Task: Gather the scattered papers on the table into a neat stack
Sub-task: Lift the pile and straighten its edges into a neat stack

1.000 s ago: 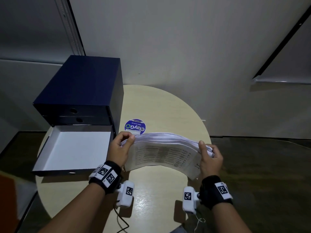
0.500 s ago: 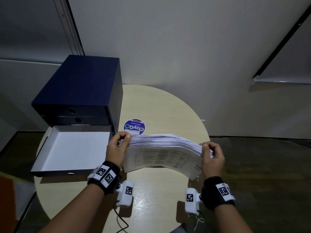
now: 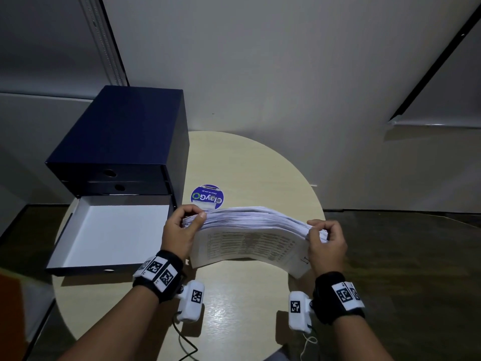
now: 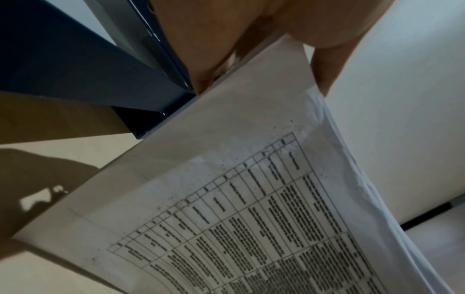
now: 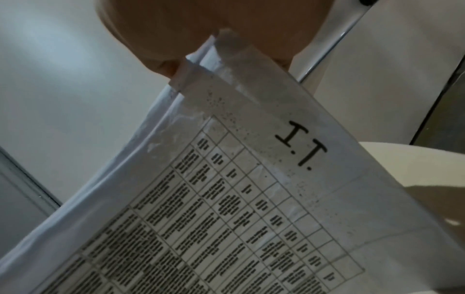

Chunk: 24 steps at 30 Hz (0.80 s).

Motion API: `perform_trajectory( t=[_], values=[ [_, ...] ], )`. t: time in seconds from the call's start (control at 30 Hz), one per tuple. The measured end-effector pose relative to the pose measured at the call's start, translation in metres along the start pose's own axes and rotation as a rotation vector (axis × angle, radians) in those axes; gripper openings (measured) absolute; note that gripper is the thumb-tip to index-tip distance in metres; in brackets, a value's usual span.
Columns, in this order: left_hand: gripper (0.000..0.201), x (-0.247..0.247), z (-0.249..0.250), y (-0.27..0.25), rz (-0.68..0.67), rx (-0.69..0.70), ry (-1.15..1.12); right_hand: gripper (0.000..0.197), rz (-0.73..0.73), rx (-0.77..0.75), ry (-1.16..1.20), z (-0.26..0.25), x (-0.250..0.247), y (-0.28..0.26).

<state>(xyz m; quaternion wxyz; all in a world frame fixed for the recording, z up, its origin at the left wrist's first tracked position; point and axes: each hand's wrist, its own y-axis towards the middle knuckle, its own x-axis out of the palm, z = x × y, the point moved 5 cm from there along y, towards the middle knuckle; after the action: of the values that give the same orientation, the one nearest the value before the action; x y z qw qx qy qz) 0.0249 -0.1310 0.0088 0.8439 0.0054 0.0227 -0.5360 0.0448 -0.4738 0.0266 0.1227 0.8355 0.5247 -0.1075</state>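
head: left hand [image 3: 179, 234] and right hand [image 3: 326, 246] pinch stack [image 3: 250, 230] ends, bowed above table [image 3: 247, 165] | left wrist: fingers [image 4: 324, 65] curled on stack edge; sheets may fan | right wrist: corner offset; loose pinch risks slipping

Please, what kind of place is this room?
Probably an office. A dark blue drawer box for files stands on a small round table, and both hands hold a stack of printed papers with tables of text.

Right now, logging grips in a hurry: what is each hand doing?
Left hand: grips the paper stack at one end.
Right hand: grips its other end.
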Motion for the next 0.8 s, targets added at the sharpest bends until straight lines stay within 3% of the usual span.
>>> perform_trajectory(
  t=[0.1,0.37,0.47,0.5,0.57,0.63,0.7,0.8],
  values=[
    [0.005,0.001,0.001,0.000,-0.010,0.001,-0.012,0.026,0.001,-0.003,-0.017,-0.001,-0.002,0.002],
    [0.002,-0.002,-0.006,0.001,-0.013,-0.003,0.037,0.016,-0.039,0.010,-0.115,0.002,0.000,0.006],
    [0.016,-0.002,-0.001,-0.002,-0.045,0.006,-0.017,0.009,-0.056,0.032,0.018,0.003,-0.003,0.004],
    [0.033,-0.003,-0.001,-0.004,-0.091,0.003,-0.087,0.016,-0.086,0.049,0.092,0.005,-0.003,0.003],
    [0.075,-0.003,-0.007,-0.004,-0.242,-0.011,-0.208,0.057,-0.212,0.086,0.225,0.015,-0.003,0.001],
    [0.095,-0.004,-0.015,-0.008,-0.384,-0.044,-0.196,0.086,-0.338,0.122,0.273,0.026,-0.004,-0.004],
    [0.093,-0.008,-0.023,-0.010,-0.418,-0.069,-0.039,0.091,-0.433,0.164,0.272,0.035,-0.006,-0.008],
    [0.072,-0.002,-0.029,-0.012,-0.319,-0.148,0.065,0.070,-0.460,0.253,0.220,0.046,0.000,-0.013]
  ],
)
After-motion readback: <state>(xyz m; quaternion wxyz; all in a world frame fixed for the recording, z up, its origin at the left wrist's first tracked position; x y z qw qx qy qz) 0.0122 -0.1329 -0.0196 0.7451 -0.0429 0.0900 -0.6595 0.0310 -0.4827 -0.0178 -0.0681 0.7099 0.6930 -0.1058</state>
